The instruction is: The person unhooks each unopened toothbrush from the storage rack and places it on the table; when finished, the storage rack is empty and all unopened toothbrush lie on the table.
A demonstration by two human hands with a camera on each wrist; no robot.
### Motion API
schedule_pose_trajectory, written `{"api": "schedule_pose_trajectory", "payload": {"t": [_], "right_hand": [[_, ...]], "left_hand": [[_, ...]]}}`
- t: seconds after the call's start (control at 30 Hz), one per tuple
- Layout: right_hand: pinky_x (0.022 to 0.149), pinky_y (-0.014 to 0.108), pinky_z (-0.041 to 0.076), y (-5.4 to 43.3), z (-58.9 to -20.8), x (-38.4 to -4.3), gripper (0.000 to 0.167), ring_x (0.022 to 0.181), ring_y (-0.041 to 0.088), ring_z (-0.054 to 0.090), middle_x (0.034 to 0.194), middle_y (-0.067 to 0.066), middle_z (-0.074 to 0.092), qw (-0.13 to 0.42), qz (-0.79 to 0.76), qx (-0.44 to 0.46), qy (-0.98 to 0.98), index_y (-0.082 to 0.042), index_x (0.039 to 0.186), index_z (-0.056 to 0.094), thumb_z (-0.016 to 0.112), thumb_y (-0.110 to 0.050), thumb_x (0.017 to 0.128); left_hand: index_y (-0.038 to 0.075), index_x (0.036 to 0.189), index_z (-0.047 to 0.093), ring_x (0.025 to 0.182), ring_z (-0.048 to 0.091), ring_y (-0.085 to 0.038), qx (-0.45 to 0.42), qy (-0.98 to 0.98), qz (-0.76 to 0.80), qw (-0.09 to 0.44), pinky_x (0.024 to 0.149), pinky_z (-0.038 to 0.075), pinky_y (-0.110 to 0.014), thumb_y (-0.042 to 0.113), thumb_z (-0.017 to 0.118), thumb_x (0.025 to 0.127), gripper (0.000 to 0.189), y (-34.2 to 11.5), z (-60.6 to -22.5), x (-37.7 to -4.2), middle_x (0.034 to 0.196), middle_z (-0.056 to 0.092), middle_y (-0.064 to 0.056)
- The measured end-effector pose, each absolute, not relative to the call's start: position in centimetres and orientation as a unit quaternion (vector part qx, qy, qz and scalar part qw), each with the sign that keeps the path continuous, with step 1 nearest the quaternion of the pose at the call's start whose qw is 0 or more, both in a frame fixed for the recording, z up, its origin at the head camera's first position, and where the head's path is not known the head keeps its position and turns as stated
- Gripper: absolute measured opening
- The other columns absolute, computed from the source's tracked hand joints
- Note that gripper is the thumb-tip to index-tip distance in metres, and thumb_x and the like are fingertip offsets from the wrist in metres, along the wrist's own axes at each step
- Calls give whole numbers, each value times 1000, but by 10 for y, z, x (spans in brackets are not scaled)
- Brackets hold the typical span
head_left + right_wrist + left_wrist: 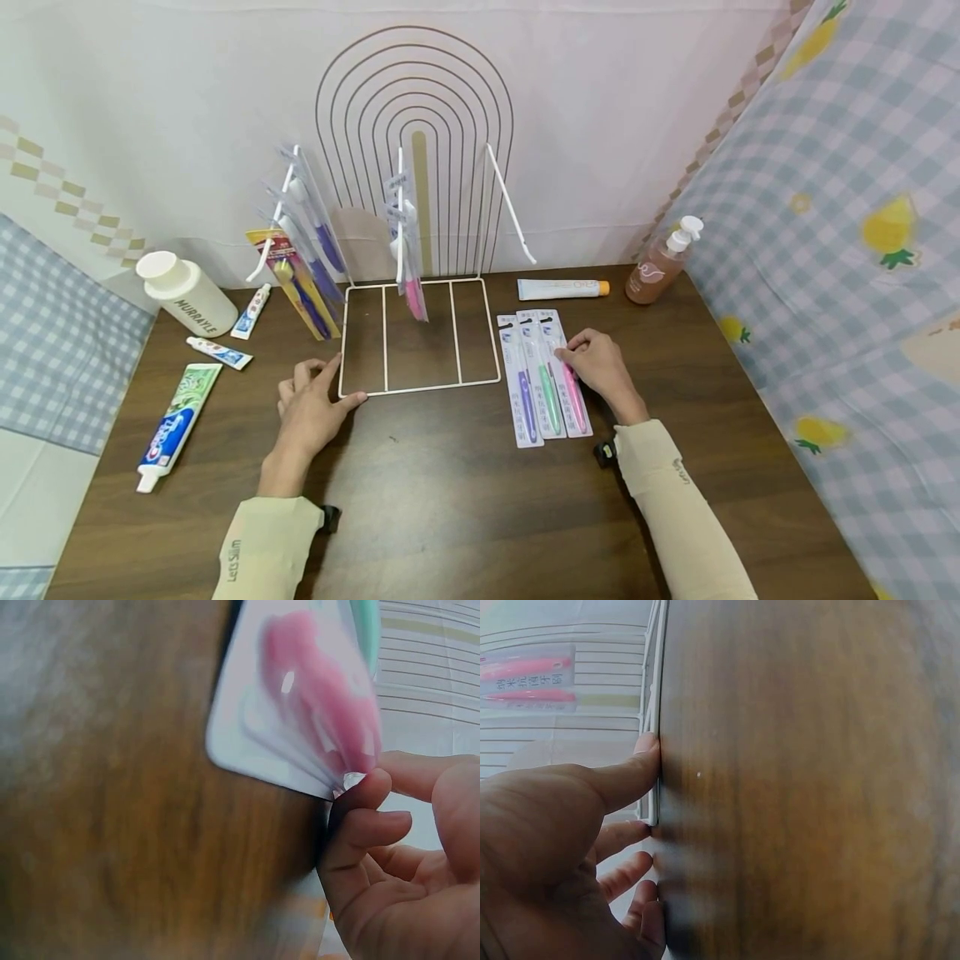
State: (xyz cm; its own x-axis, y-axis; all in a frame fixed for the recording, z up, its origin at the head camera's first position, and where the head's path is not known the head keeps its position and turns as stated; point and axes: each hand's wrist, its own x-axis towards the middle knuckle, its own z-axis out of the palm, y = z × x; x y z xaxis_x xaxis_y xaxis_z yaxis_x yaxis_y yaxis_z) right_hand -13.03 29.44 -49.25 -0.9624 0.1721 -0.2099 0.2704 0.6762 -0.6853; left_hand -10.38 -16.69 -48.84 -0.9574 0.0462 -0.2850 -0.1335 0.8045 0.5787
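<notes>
Taking the wire rack point(420, 389) on the counter point(450, 500) as the dial's middle, with twelve toward the wall, the work in hand is looking like hanging packed toothbrushes, and it is probably sitting past halfway. The ten-to-eleven hook point(261, 262) is already carrying a yellow-and-red pack point(300, 287) at its front, with purple-handled packs point(330, 250) hanging behind. The twelve o'clock hook point(400, 196) is bearing pink-handled packs point(413, 292); overlap is keeping their exact count unclear. The one o'clock hook point(512, 204) is holding nothing.

What is seemingly remaining is the row of three packs between three and four o'clock, lying side by side: purple point(527, 404), green point(549, 396) and, farthest from the rack, the pink pack point(573, 400). None of these is hanging yet. At just past three o'clock the right hand point(596, 367) is pinching the pink pack's edge, its grip narrow, thumb and fingertip meeting at the clear plastic. Whether the pack is rising off the counter at all, I cannot tell.

At eight o'clock the left hand point(315, 408) is touching the rack's near corner, its grip fairly wide, thumb resting along the front bar and forefinger lying by the side bar, presumably steadying the frame.
</notes>
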Motion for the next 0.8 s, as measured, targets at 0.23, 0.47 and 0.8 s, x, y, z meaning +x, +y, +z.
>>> {"api": "schedule_pose_trajectory", "payload": {"t": [0.23, 0.47, 0.8], "right_hand": [[73, 30, 48, 266, -472, -137, 35, 82, 20, 61, 103, 15, 71, 14, -393, 106, 913, 2, 128, 71, 71, -29, 113], [68, 20, 50, 198, -425, -149, 35, 79, 18, 69, 122, 21, 78, -67, -483, -19, 873, 2, 136, 76, 82, -17, 107], [67, 19, 52, 106, -385, -177, 43, 80, 12, 66, 133, 23, 75, -56, -504, -123, 853, 0, 145, 75, 84, -17, 106]], "left_hand": [[8, 181, 31, 145, 26, -59, -25, 939, 315, 134, 117, 27, -73, 38, 74, 113, 86, -167, -488, -102, 175, 27, -27], [9, 181, 33, 148, 25, -60, -25, 934, 330, 135, 120, 25, -74, 37, 76, 112, 86, -162, -492, -104, 176, 28, -27], [8, 179, 36, 146, 26, -62, -25, 932, 341, 116, 118, 25, -77, 36, 77, 110, 85, -168, -495, -102, 172, 31, -28]]}}
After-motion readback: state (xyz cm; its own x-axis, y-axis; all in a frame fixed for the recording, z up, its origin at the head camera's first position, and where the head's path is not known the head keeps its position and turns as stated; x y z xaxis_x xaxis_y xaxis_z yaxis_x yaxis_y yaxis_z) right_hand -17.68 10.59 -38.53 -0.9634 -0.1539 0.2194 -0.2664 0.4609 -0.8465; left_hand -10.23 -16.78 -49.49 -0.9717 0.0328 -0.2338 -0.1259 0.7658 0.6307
